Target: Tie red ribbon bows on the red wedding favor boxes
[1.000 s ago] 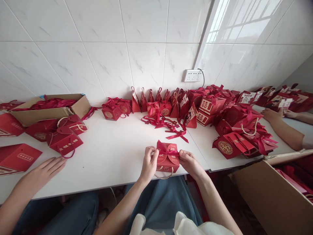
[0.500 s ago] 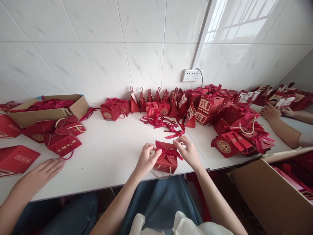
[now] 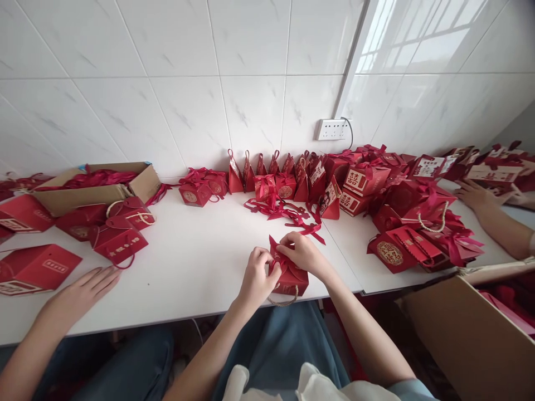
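A small red gift box (image 3: 293,283) with a rope handle (image 3: 283,303) sits at the table's front edge, directly before me. My left hand (image 3: 259,277) is at its left side, thumb and fingers pinched on the red ribbon at the top. From the right, my right hand (image 3: 301,253) reaches over the box, its fingers closed on the same ribbon close to the left fingertips. Most of the ribbon is hidden behind my fingers. Loose red ribbons (image 3: 288,214) lie behind the box on the white table (image 3: 200,245).
A cardboard box of ribbons (image 3: 100,192) and several red boxes (image 3: 119,242) are at left, beside another person's flat hand (image 3: 90,292). Upright red boxes (image 3: 267,186) line the wall. More boxes (image 3: 401,250) pile up at right, near another person's hand (image 3: 476,197) and a large carton (image 3: 472,334).
My right hand has moved left from the ribbon's right end to the middle of the box top, meeting my left hand. The view has shifted slightly, and the bow is now mostly covered.
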A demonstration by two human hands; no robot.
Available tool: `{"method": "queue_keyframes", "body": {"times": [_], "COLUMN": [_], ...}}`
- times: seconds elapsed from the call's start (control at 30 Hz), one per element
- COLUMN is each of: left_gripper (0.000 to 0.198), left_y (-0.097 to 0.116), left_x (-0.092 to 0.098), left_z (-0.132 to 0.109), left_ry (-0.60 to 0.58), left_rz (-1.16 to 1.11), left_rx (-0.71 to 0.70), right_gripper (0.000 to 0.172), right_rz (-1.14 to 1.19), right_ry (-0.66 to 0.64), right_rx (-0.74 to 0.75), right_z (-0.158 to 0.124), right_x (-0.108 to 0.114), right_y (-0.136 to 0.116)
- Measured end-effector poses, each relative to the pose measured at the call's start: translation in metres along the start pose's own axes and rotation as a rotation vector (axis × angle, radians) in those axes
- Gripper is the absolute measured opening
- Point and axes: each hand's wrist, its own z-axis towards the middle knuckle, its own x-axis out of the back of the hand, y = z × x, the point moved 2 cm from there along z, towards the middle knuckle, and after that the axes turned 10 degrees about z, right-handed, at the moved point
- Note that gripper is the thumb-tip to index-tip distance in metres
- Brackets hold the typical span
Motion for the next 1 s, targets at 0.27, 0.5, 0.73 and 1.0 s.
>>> {"method": "queue_keyframes", "body": {"times": [0.27,0.5,0.73,1.0], "left_gripper": [0.019,0.027,0.034,0.047], "left_y": [0.008,0.009,0.009,0.009], "left_x": [-0.001,-0.002,-0.002,-0.002], "left_z": [-0.001,0.002,0.005,0.007], "left_ry": [0.025,-0.010,-0.087,-0.145], "left_rz": [0.104,0.074,0.082,0.227], "left_rx": [-0.205,-0.280,-0.281,-0.276], "right_gripper": [0.026,0.059,0.041,0.029], "right_rz": [0.060,0.223,0.483,0.320], "right_ry": [0.156,-0.237,0.019,0.201], "right_rx": [-0.031,-0.276,-0.175,-0.007], "right_z": [-0.008,-0.044,-0.030,0.013], "right_x": [0.024,0.043,0.043,0.037], "right_y": [0.020,0.060,0.057,0.040]}}
